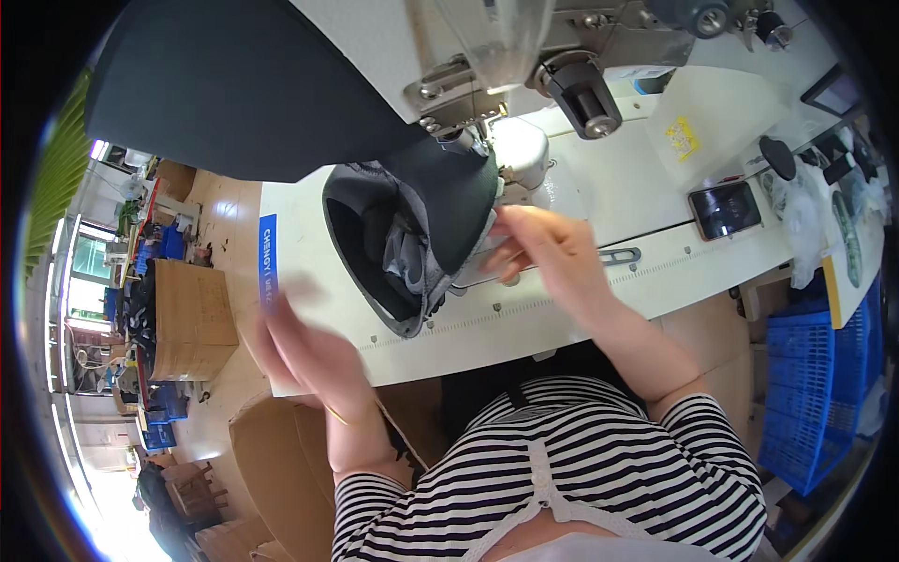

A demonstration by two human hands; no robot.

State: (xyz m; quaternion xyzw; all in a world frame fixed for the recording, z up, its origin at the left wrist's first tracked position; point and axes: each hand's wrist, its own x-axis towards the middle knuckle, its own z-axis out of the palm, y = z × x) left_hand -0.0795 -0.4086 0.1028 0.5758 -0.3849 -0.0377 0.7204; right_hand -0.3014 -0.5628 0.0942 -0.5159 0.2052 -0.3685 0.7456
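Observation:
A dark grey and black fabric bag [454, 211] sits under the needle area of a white sewing machine [518, 150]. Its curved opening faces me, and folded grey cloth shows inside. My right hand [552, 253] is at the bag's right edge, with fingertips pinched on the border; motion blurs it a little. Off to the left, my left hand [304, 347] is raised over the front-left corner of the table, apart from the bag. Its fingers point upward and are smeared by motion, with nothing visible in them.
A large dark panel [225, 94] blocks the upper left. On the white table [599, 314] lies a phone [724, 210] at the right, near plastic bags [801, 225]. Blue crates [805, 375] stand on the right; cardboard boxes [192, 318] stand to the left.

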